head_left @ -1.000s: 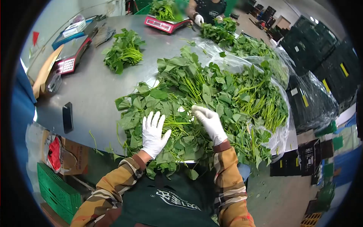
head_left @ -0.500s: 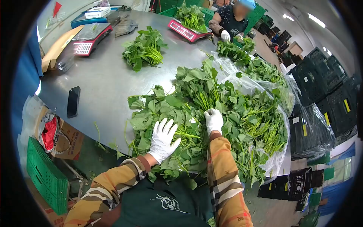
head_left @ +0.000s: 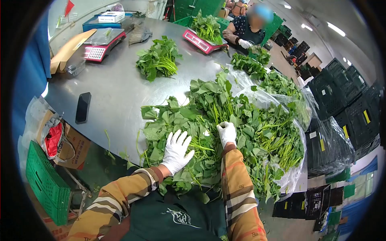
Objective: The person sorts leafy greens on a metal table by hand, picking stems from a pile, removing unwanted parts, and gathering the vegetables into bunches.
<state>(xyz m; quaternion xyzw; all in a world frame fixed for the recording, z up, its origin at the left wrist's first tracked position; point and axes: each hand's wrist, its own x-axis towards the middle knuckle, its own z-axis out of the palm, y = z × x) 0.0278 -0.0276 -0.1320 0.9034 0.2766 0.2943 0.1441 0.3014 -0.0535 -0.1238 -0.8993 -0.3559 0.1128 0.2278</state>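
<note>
Visibly leafy, bright-stemmed greens (head_left: 243, 114) lie heaped; atop them, left hand (head_left: 177, 152) spread flat, right hand (head_left: 226, 133) curled, hold indeterminable.

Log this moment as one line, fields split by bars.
left hand: spread on greens | right hand: curled by stems, grip unclear | phone: on table | far scale: bearing bundle

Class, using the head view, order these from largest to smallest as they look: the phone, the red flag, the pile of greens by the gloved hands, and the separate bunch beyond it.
1. Pile of greens
2. Separate bunch
3. Phone
4. Red flag

The flag's distance may make it look smaller.
</note>
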